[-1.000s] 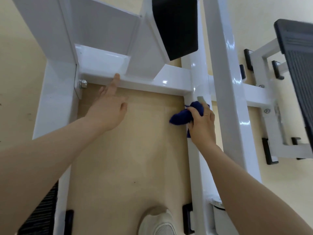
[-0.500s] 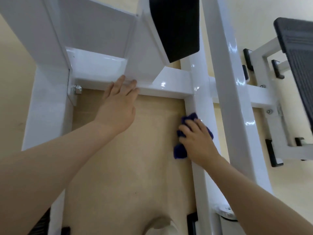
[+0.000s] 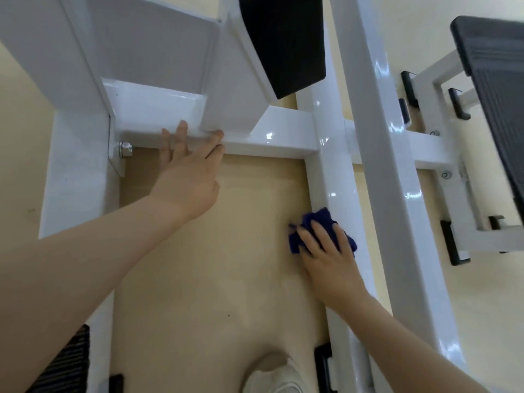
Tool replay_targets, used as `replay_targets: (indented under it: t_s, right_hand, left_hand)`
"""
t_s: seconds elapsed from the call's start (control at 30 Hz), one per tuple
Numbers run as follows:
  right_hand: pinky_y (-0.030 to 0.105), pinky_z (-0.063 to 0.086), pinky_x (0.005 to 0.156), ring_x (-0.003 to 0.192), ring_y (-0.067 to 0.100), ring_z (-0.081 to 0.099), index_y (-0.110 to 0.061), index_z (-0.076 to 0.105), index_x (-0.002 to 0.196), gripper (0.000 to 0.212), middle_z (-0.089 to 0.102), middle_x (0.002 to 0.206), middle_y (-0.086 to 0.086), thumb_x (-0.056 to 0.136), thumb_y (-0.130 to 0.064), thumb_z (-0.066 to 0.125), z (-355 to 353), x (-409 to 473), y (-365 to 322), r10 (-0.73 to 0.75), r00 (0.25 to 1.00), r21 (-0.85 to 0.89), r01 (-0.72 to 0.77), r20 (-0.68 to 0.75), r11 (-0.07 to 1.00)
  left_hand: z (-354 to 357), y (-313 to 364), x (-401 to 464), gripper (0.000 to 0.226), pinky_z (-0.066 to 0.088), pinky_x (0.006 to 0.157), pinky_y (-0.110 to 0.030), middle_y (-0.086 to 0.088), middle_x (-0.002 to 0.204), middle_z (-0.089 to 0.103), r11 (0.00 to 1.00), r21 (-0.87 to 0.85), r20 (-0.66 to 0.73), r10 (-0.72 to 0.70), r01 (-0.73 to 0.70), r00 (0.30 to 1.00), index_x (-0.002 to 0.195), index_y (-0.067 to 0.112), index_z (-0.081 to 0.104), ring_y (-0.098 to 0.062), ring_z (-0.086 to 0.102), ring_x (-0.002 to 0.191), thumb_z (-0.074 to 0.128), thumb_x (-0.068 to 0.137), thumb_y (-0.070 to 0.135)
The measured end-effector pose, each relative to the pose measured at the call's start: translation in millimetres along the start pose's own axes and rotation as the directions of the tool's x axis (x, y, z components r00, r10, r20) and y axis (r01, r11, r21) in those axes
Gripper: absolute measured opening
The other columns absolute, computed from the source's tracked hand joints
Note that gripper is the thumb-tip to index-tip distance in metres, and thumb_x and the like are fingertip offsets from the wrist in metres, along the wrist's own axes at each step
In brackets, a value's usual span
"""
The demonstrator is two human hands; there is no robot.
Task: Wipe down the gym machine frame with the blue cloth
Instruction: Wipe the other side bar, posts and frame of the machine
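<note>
While the left hand [image 3: 188, 180] lies flat with straight fingers [image 3: 181, 137] braced on the glossy white steel crossbar [image 3: 272, 140] of the gym machine frame, the right hand [image 3: 329, 256] reaches forward, its fingers spread and pressing the crumpled dark blue cloth [image 3: 317, 222] against the white floor rail [image 3: 337, 182]. Compared with half a second ago, the cloth sits lower on that rail, nearer the pale shoe [image 3: 272, 375] on the beige floor [image 3: 212, 279].

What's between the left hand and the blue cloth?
Head view: only bare tan floor separates the left hand on the crossbar from the blue cloth.
</note>
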State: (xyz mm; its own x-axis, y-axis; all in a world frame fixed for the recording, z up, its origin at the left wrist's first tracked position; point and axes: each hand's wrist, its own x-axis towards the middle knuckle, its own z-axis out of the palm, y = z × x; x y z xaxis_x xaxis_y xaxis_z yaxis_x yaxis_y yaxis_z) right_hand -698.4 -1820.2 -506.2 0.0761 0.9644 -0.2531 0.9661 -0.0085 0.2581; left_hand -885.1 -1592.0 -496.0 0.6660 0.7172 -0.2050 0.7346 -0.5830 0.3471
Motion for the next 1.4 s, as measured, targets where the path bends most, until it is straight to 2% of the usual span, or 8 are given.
replay_targets:
  t_s: [0.23,0.37,0.47,0.67,0.9,1.1,1.23,1.4]
  right_hand:
    - [0.043,0.026,0.112,0.141,0.032,0.016,-0.023,0.044,0.139,0.049,0.017,0.156,0.006,0.092,-0.014,0.053,-11,53,21,0.293,0.956,0.133,-0.287,-0.027,0.949]
    - [0.036,0.039,0.096,0.124,0.019,0.027,-0.037,0.039,0.139,0.059,0.029,0.146,-0.001,0.088,-0.016,0.057,-12,-24,-12,0.397,0.918,0.214,-0.387,-0.007,0.897]
    - [0.049,0.046,0.087,0.108,0.038,0.038,-0.015,0.061,0.122,0.071,0.036,0.134,0.016,0.054,0.005,0.074,-6,-40,-9,0.242,0.968,0.063,-0.238,-0.066,0.969]
    - [0.054,0.033,0.103,0.115,0.036,0.032,-0.008,0.069,0.105,0.046,0.052,0.129,0.02,0.061,-0.002,0.076,-8,-4,1,0.229,0.97,-0.006,-0.23,-0.086,0.973]
    - [0.046,0.027,0.102,0.094,0.029,0.056,-0.026,0.071,0.056,0.018,0.067,0.096,0.003,0.044,-0.031,0.083,-3,-96,-19,-0.343,0.896,-0.117,0.387,0.281,0.915]
    - [0.047,0.042,0.101,0.106,0.034,0.059,-0.015,0.076,0.069,0.021,0.066,0.107,0.009,0.05,-0.021,0.083,-22,-85,-30,0.019,0.986,-0.158,0.008,0.163,0.987]
    - [0.046,0.032,0.105,0.106,0.034,0.06,-0.008,0.077,0.085,0.044,0.067,0.11,0.01,0.043,-0.02,0.087,-17,-151,-54,-0.083,0.947,-0.135,0.131,0.31,0.982]
    - [0.042,0.03,0.103,0.101,0.031,0.058,-0.016,0.076,0.074,0.017,0.066,0.105,0.007,0.058,-0.02,0.081,-33,-128,-46,0.031,0.979,-0.286,0.029,0.204,0.958]
  left_hand:
    - [10,10,-8,0.063,-0.01,0.109,-0.06,0.002,0.157,-0.004,0.988,0.152,-0.024,-0.032,0.035,0.999,0.144,0.011,0.021,-0.05,-0.011,0.137,0.043,0.085,0.01]
    - [15,19,-33,0.072,-0.013,0.112,-0.051,0.004,0.156,-0.017,0.995,0.095,0.007,-0.03,0.029,1.0,0.149,0.014,0.009,-0.041,-0.018,0.14,0.045,0.087,0.016]
    - [13,27,-49,0.07,-0.012,0.113,-0.048,0.004,0.155,-0.024,0.994,0.091,0.113,0.052,-0.063,0.992,0.15,0.015,0.004,-0.041,-0.019,0.14,0.041,0.09,0.017]
    - [3,23,-73,0.062,-0.013,0.113,-0.047,0.003,0.156,-0.018,0.985,0.117,0.119,0.114,-0.128,0.986,0.146,0.015,0.017,-0.033,-0.021,0.141,0.041,0.089,0.018]
    - [2,15,-119,0.05,-0.015,0.11,-0.053,-0.002,0.158,-0.01,0.982,0.151,0.204,0.079,-0.111,0.976,0.138,0.015,0.032,-0.035,-0.019,0.141,0.042,0.089,0.017]
    - [-3,3,-143,0.053,-0.003,0.116,-0.044,-0.011,0.157,-0.009,0.98,0.141,0.226,0.103,-0.137,0.969,0.14,0.012,0.03,-0.033,-0.008,0.143,0.045,0.089,0.019]
    - [-4,-4,-165,0.06,-0.007,0.116,-0.042,-0.011,0.156,-0.016,0.965,0.183,0.318,0.124,-0.189,0.94,0.145,0.014,0.02,-0.032,-0.011,0.144,0.042,0.091,0.027]
    - [-1,2,-178,0.064,-0.005,0.116,-0.042,-0.012,0.155,-0.02,0.96,0.15,0.413,0.155,-0.235,0.897,0.147,0.013,0.017,-0.033,-0.014,0.143,0.041,0.093,0.037]
